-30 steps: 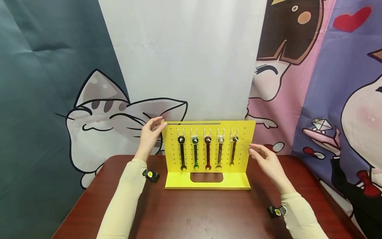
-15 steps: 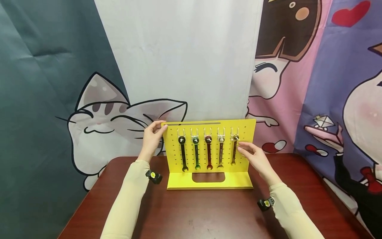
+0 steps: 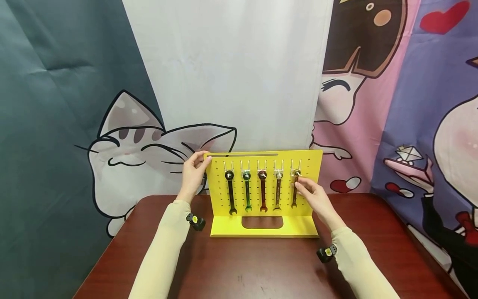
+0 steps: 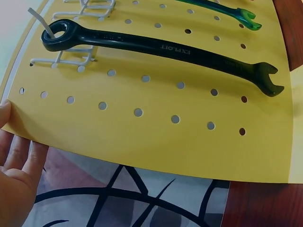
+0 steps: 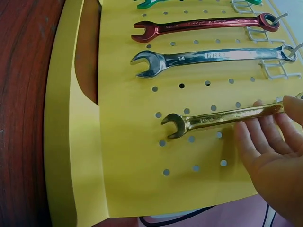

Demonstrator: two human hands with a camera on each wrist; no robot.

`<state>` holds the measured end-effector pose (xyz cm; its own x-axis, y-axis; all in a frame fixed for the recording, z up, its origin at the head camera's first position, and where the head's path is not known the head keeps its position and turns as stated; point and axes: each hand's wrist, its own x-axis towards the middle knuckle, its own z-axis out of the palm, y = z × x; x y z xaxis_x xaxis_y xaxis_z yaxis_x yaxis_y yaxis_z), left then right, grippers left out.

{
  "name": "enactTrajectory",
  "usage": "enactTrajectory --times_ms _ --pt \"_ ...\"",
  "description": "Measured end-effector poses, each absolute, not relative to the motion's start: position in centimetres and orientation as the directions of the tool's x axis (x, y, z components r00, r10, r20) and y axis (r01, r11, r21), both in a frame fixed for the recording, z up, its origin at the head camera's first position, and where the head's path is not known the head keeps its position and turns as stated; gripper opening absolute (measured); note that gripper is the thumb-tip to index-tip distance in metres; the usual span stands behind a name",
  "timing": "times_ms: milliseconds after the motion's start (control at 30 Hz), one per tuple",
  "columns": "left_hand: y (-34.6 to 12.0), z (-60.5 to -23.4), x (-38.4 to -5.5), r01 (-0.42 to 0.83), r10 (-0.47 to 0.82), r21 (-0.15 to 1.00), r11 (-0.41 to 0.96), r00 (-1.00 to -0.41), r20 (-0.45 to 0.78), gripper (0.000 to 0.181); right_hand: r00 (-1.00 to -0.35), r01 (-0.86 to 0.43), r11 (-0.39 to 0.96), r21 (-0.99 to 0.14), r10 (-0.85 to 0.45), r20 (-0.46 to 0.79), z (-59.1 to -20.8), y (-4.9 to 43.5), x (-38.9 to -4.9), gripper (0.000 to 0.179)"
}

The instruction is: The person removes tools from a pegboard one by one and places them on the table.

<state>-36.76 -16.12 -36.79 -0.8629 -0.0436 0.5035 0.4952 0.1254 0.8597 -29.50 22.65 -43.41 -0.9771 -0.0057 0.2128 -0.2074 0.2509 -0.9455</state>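
A yellow pegboard stand (image 3: 313,166) stands upright on the table, with several combination wrenches hung in a row on wire hooks. My left hand (image 3: 192,172) pinches the board's upper left corner, thumb in front and fingers behind. The black wrench (image 4: 156,46) hangs nearest that hand, then the green wrench (image 4: 248,19). At the right end, my right hand (image 3: 315,197) holds the gold wrench (image 5: 213,118) near its ring end, thumb above and fingers along its lower side. The thumb partly hides that ring end. Beside it hang the silver wrench (image 5: 203,56) and the red wrench (image 5: 203,24).
The stand's flat base (image 3: 228,228) has a cut-out and rests on a dark reddish wooden table (image 3: 239,265). Behind the table hangs a cloth backdrop (image 3: 231,74) with cartoon figures. Wire hooks (image 5: 279,69) stick out from the board.
My right hand has moved left from beside the board's right edge to the gold wrench and taken hold of it. The left hand stays at the board's corner.
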Motion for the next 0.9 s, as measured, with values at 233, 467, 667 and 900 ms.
enactTrajectory --times_ms 233,467,667,900 --pt "-15.96 -36.49 -36.93 0.49 -0.034 0.863 0.123 -0.867 0.497 0.032 -0.971 -0.233 0.222 -0.947 0.005 0.24 -43.58 22.74 -29.64 0.047" --pt "-16.1 -36.45 -36.85 0.493 -0.039 0.853 0.174 -0.862 0.506 0.029 -0.976 -0.214 0.249 -0.945 -0.009 0.219 -43.52 22.75 -29.4 0.048" --pt "-16.31 -36.34 -36.85 0.496 -0.036 0.838 0.228 -0.856 0.516 0.03 -0.974 -0.218 0.254 -0.942 -0.001 0.225 -43.02 22.57 -29.19 0.046" --pt "-16.35 -36.51 -36.83 0.481 -0.04 0.846 0.231 -0.864 0.502 0.03 -0.976 -0.21 0.231 -0.95 0.01 0.218 -43.04 22.38 -28.89 0.043"
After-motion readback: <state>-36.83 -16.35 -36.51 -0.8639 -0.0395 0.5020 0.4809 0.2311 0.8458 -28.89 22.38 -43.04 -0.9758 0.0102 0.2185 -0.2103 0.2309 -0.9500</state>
